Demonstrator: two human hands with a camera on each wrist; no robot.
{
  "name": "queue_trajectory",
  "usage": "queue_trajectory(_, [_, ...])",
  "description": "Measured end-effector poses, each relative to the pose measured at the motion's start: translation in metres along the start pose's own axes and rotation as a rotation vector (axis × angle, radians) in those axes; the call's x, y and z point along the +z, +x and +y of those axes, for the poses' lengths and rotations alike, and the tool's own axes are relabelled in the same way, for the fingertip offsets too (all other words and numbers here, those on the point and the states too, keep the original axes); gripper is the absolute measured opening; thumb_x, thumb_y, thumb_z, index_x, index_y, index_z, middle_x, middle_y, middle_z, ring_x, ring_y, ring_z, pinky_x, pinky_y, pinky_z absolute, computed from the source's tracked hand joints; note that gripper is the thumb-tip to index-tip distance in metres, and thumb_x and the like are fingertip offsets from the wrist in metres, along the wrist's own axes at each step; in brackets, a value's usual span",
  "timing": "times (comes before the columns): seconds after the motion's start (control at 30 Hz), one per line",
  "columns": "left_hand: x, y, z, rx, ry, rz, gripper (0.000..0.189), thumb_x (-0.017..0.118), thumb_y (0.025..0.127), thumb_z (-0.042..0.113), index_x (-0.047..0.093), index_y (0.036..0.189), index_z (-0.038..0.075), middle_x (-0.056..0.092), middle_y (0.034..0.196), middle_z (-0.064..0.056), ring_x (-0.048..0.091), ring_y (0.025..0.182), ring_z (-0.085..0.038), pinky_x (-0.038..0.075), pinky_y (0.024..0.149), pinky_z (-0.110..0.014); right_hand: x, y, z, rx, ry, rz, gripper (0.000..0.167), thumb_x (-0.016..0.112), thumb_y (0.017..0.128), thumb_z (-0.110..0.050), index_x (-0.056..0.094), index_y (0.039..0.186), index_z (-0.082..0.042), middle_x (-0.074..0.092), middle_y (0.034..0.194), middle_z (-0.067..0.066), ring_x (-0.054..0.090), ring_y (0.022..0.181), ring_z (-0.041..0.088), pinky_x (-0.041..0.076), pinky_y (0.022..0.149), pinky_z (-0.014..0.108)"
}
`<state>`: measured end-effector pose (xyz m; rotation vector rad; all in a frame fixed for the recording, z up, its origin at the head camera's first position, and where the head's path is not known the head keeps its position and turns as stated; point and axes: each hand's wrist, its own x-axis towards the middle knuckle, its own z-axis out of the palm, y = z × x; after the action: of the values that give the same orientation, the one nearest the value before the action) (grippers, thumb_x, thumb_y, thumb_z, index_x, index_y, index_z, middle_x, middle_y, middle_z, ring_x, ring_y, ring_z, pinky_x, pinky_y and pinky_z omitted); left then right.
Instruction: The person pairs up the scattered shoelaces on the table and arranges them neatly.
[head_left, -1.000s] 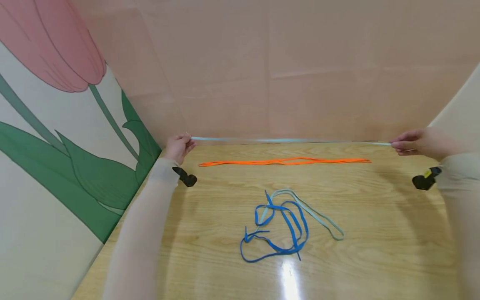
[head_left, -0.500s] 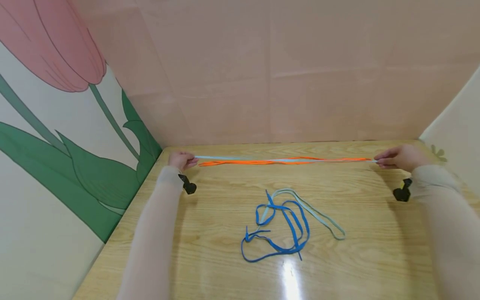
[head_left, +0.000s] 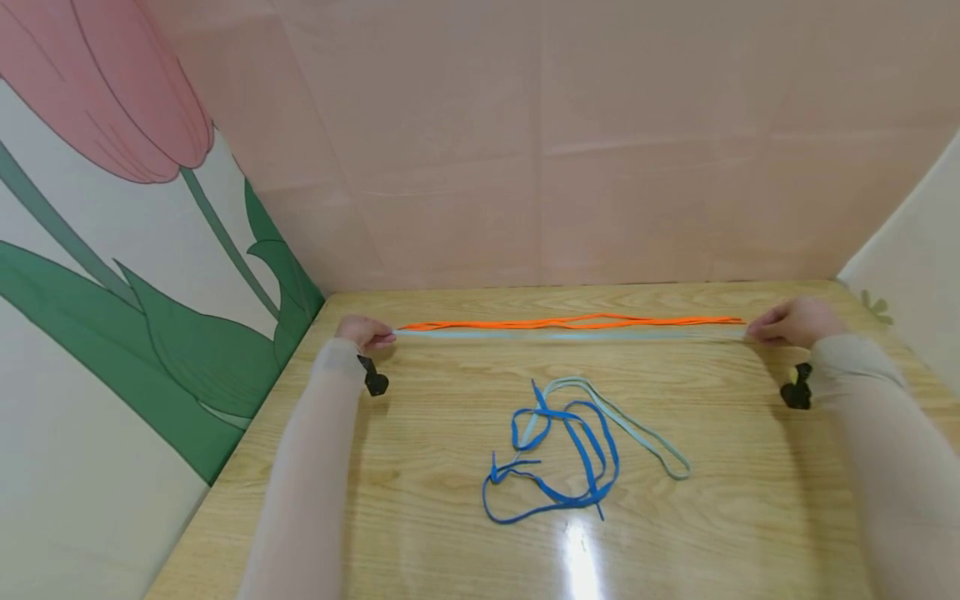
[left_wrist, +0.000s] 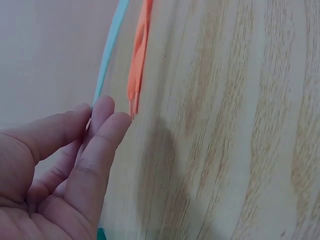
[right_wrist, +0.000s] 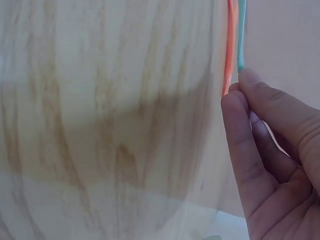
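A light blue shoelace (head_left: 570, 337) is stretched straight from side to side between my two hands, just on the near side of an orange shoelace (head_left: 495, 325). At its left end, my left hand (head_left: 365, 332) pinches it between thumb and fingertips. My right hand (head_left: 797, 323) pinches the other end the same way. The orange lace lies lengthwise on the table, folded into several strands. In the left wrist view, the tips of the orange lace (left_wrist: 137, 70) are right beside my fingers. The right wrist view has the light blue lace (right_wrist: 241, 40) running into my fingertips.
Nearer the front of the wooden table (head_left: 435, 550) lies a tangled blue shoelace (head_left: 592, 483), crossing over a looped pale green shoelace (head_left: 678, 477). A pink-brown wall covering (head_left: 450, 167) rises behind the table. A tulip-printed panel (head_left: 187, 333) stands at the left.
Both hands have come down and toward me with the light blue lace, which passed over the orange one and is now on its near side. The right hand has also moved left.
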<state>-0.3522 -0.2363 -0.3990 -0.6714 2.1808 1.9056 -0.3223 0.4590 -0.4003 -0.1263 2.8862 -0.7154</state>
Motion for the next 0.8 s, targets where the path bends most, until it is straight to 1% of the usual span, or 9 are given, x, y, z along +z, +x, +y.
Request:
queue_trajectory(0.03, [0.000, 0.003, -0.001, -0.006, 0.009, 0.003, 0.035, 0.061, 0.091, -0.004, 0.057, 0.126, -0.010, 0.064, 0.063, -0.004, 0.067, 0.057, -0.011, 0.058, 0.063, -0.023, 0.001, 0.000, 0.000, -0.004, -0.010, 0.000, 0.033, 0.071, 0.087, -0.036, 0.076, 0.095, -0.004, 0.075, 0.085, 0.005, 0.064, 0.073, 0.006, 0.051, 0.079, 0.047])
queue_trajectory(0.07, [0.000, 0.004, -0.001, -0.010, 0.015, 0.007, 0.035, 0.061, 0.091, -0.004, 0.057, 0.125, -0.010, 0.064, 0.063, -0.005, 0.067, 0.057, -0.011, 0.058, 0.063, -0.024, 0.001, 0.000, 0.001, -0.005, -0.009, -0.004, 0.032, 0.071, 0.087, -0.035, 0.076, 0.094, -0.005, 0.075, 0.086, 0.005, 0.064, 0.074, 0.006, 0.051, 0.079, 0.045])
queue_trajectory(0.23, [0.000, 0.009, -0.003, -0.041, 0.018, 0.007, 0.036, 0.063, 0.089, -0.006, 0.057, 0.125, -0.011, 0.064, 0.062, -0.007, 0.067, 0.056, -0.013, 0.058, 0.063, -0.024, 0.002, 0.001, 0.002, -0.018, -0.061, -0.007, 0.030, 0.072, 0.085, -0.037, 0.078, 0.091, -0.009, 0.075, 0.084, 0.003, 0.060, 0.075, 0.004, 0.047, 0.071, 0.028])
queue_trajectory(0.3, [0.000, 0.009, -0.003, -0.054, 0.019, 0.010, 0.036, 0.063, 0.089, -0.006, 0.058, 0.124, -0.010, 0.064, 0.062, -0.007, 0.067, 0.056, -0.013, 0.058, 0.064, -0.025, 0.001, 0.002, 0.003, -0.015, -0.040, -0.028, 0.031, 0.073, 0.085, -0.037, 0.077, 0.092, -0.007, 0.075, 0.084, 0.002, 0.061, 0.074, 0.005, 0.046, 0.067, 0.024])
queue_trajectory(0.47, [-0.001, 0.008, -0.004, -0.062, 0.041, 0.015, 0.036, 0.064, 0.089, -0.005, 0.058, 0.123, -0.010, 0.065, 0.062, -0.007, 0.068, 0.057, -0.013, 0.058, 0.068, -0.025, 0.001, 0.005, 0.009, 0.016, 0.060, -0.097, 0.031, 0.073, 0.085, -0.032, 0.076, 0.095, -0.003, 0.075, 0.084, 0.000, 0.065, 0.072, 0.005, 0.051, 0.064, 0.020])
queue_trajectory(0.6, [0.000, 0.006, -0.005, -0.067, 0.046, 0.020, 0.032, 0.066, 0.088, -0.005, 0.061, 0.119, -0.009, 0.066, 0.064, -0.008, 0.068, 0.059, -0.014, 0.058, 0.068, -0.024, 0.004, 0.009, 0.014, 0.029, 0.083, -0.121, 0.032, 0.075, 0.083, -0.036, 0.076, 0.094, -0.005, 0.075, 0.082, -0.002, 0.067, 0.071, 0.004, 0.052, 0.063, 0.020])
queue_trajectory(0.63, [0.000, 0.003, -0.004, -0.066, 0.046, 0.006, 0.029, 0.066, 0.088, -0.005, 0.063, 0.116, -0.010, 0.067, 0.066, -0.009, 0.069, 0.061, -0.015, 0.058, 0.067, -0.024, 0.005, 0.010, 0.016, 0.033, 0.095, -0.127, 0.032, 0.075, 0.083, -0.036, 0.077, 0.093, -0.005, 0.075, 0.082, -0.002, 0.067, 0.070, 0.004, 0.052, 0.063, 0.020])
queue_trajectory(0.67, [0.000, 0.003, -0.004, -0.068, 0.045, 0.009, 0.028, 0.066, 0.087, -0.005, 0.063, 0.115, -0.010, 0.067, 0.067, -0.010, 0.069, 0.062, -0.015, 0.058, 0.067, -0.024, 0.005, 0.011, 0.016, 0.040, 0.106, -0.131, 0.032, 0.076, 0.082, -0.037, 0.077, 0.093, -0.006, 0.075, 0.082, -0.002, 0.067, 0.070, 0.004, 0.053, 0.063, 0.021])
queue_trajectory(0.8, [0.002, 0.002, -0.004, -0.074, 0.054, 0.018, 0.029, 0.067, 0.087, -0.005, 0.063, 0.115, -0.009, 0.067, 0.067, -0.010, 0.069, 0.062, -0.015, 0.058, 0.068, -0.023, 0.008, 0.013, 0.017, 0.060, 0.164, -0.141, 0.028, 0.076, 0.083, -0.030, 0.076, 0.092, -0.003, 0.075, 0.083, -0.001, 0.069, 0.071, 0.005, 0.056, 0.065, 0.023])
